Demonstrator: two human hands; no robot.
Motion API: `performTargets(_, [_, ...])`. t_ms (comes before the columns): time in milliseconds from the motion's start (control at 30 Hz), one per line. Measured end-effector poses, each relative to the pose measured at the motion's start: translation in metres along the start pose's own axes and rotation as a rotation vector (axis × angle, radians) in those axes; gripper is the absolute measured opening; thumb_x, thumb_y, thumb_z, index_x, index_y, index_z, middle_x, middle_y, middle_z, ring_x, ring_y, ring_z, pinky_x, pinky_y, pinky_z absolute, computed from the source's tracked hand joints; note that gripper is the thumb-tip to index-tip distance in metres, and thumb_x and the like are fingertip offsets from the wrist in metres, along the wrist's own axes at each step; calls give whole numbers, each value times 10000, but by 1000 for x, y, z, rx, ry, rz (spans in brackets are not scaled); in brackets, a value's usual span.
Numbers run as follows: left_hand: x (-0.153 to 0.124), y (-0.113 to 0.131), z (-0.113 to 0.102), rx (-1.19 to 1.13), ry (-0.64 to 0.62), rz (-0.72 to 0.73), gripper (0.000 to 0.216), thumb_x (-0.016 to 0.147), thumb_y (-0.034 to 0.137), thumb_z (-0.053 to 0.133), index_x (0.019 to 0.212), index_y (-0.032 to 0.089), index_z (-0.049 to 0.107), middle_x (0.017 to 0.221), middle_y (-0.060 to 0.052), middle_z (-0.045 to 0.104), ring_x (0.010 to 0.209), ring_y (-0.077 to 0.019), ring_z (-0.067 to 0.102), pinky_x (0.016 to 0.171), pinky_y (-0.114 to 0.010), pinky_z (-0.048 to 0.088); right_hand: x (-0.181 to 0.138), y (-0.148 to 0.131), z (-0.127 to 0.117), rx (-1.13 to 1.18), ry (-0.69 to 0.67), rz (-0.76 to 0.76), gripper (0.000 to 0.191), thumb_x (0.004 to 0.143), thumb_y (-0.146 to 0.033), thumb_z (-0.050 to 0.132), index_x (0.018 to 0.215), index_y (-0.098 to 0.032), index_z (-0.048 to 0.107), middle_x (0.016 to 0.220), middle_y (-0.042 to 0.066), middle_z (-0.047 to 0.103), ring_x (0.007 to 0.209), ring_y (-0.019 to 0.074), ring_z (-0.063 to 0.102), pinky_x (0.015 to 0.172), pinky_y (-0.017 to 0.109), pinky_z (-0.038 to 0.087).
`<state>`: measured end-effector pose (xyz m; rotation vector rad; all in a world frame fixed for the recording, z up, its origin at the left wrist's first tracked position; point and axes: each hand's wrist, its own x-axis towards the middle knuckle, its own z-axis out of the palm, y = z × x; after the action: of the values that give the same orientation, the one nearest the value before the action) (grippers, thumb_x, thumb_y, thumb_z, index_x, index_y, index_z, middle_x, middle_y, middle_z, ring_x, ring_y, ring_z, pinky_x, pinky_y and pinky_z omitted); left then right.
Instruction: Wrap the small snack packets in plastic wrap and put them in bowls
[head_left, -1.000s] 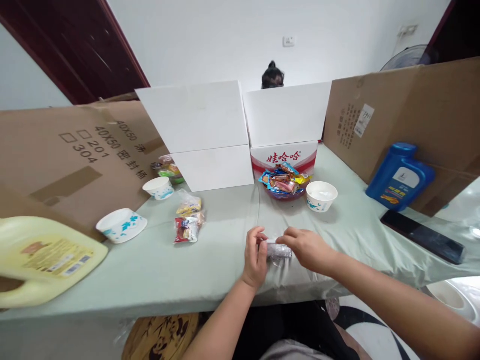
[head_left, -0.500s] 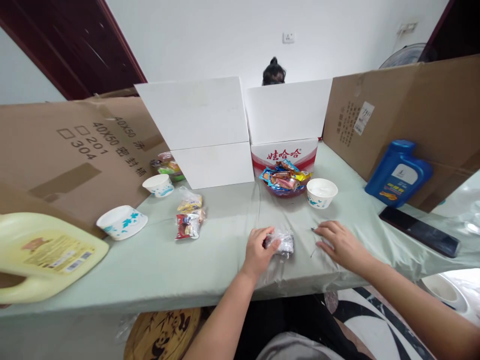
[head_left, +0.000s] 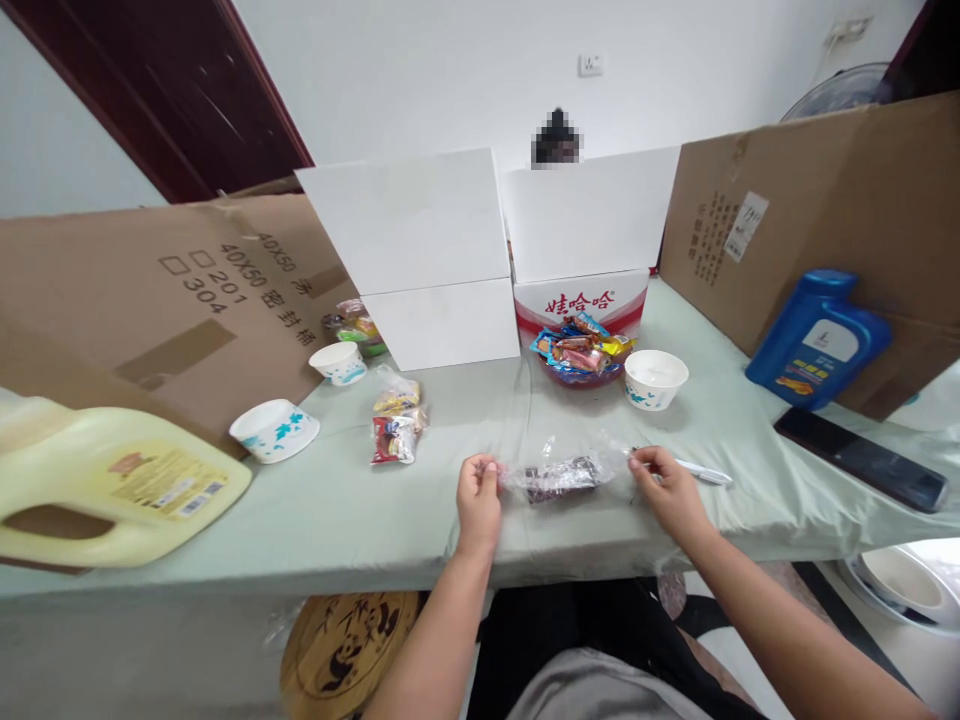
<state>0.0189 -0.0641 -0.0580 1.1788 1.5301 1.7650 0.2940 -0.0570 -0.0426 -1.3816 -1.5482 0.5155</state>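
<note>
A clear plastic bag [head_left: 611,462] is stretched sideways near the table's front, with a dark object [head_left: 562,480] inside whose kind I cannot make out. My left hand [head_left: 480,495] pinches the bag's left end between thumb and fingers. At the other end, my right hand [head_left: 667,492] is closed on the bag's right edge. A slim white pen-like stick [head_left: 705,472] lies just beyond my right fingers. Farther back stand a paper bowl [head_left: 656,382] with blue leaves and a dark red bowl [head_left: 581,375] heaped with wrapped snacks.
Snack packets [head_left: 396,438] and paper bowls, one a tipped bowl [head_left: 276,432], are on the left, beside a yellow jug [head_left: 180,465]. A blue bottle [head_left: 817,340] and a phone [head_left: 862,458] are on the right. White panels [head_left: 442,325] and cardboard [head_left: 825,220] enclose the table; a person's head shows behind.
The crumpled bag is now pulled out wide. My left hand has shifted left to its end, and my right hand has gone from the bare tablecloth to its right edge. The view has tilted slightly.
</note>
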Motion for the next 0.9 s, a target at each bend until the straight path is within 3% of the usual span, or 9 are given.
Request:
performTargets(133, [9, -7, -41, 35, 194, 10, 213, 768, 282, 597, 959, 192, 574, 887, -19, 636, 828, -145, 614, 796, -272, 478, -15, 24, -37, -124, 159, 106, 326, 783, -504, 520, 865, -202, 611, 782, 54, 658, 724, 224, 608, 718, 395, 500])
performTargets(233, [16, 6, -56, 116, 278, 69, 249, 816, 329, 567, 1022, 192, 594, 1001, -55, 653, 950, -180, 621, 880, -322, 469, -24, 17, -47, -182, 293, 42, 309, 814, -471, 530, 945, -201, 602, 903, 74, 662, 823, 236, 622, 775, 410, 504])
performTargets(300, [18, 23, -51, 252, 153, 148, 301, 874, 399, 518, 1073, 193, 609, 1053, -80, 671, 1027, -220, 612, 921, -374, 460, -24, -1, -43, -190, 279, -109, 257, 865, -426, 524, 985, -210, 595, 974, 83, 654, 912, 242, 621, 838, 419, 498])
performTargets(400, [12, 49, -26, 554, -148, 358, 374, 863, 457, 560, 1114, 187, 621, 1081, -99, 683, 1110, -285, 569, 993, -479, 413, -15, -32, -26, -224, 82, -365, 272, 915, -380, 515, 1124, -213, 567, 1112, 109, 638, 1077, 264, 584, 934, 441, 468])
performTargets(533, [-12, 65, -10, 699, -432, 591, 365, 870, 268, 586, 1224, 185, 556, 966, -56, 706, 1050, -254, 601, 1072, -534, 341, -13, -47, -8, -325, -237, -509, 415, 924, -337, 528, 1303, -181, 467, 1151, 137, 639, 1054, 279, 595, 870, 448, 490])
performTargets(633, [-35, 66, -33, 650, -646, 705, 387, 899, 119, 484, 1276, 200, 520, 893, -20, 700, 1001, -192, 610, 1084, -463, 366, -32, -40, -12, -375, -429, -534, 283, 962, -215, 430, 1224, -200, 536, 948, 80, 678, 882, 238, 619, 788, 418, 485])
performTargets(733, [-52, 65, -67, 686, -838, 666, 309, 863, 159, 583, 1167, 212, 594, 842, -8, 682, 975, -202, 596, 1040, -442, 414, -54, -31, -24, -372, -557, -533, 232, 976, -194, 407, 1096, -208, 605, 879, 59, 669, 825, 212, 608, 777, 396, 479])
performTargets(833, [-57, 68, -83, 722, -880, 600, 232, 813, 360, 702, 982, 206, 662, 837, -29, 672, 941, -235, 592, 912, -429, 487, -62, -29, -28, -380, -570, -518, 207, 980, -241, 435, 1031, -199, 631, 870, 63, 662, 818, 208, 600, 775, 386, 494])
performTargets(900, [-55, 70, -79, 723, -830, 582, 211, 884, 401, 608, 891, 199, 672, 834, -44, 665, 879, -222, 597, 816, -395, 513, -59, -32, -25, -397, -509, -518, 220, 983, -266, 435, 1013, -187, 638, 889, 77, 657, 844, 216, 596, 778, 389, 508])
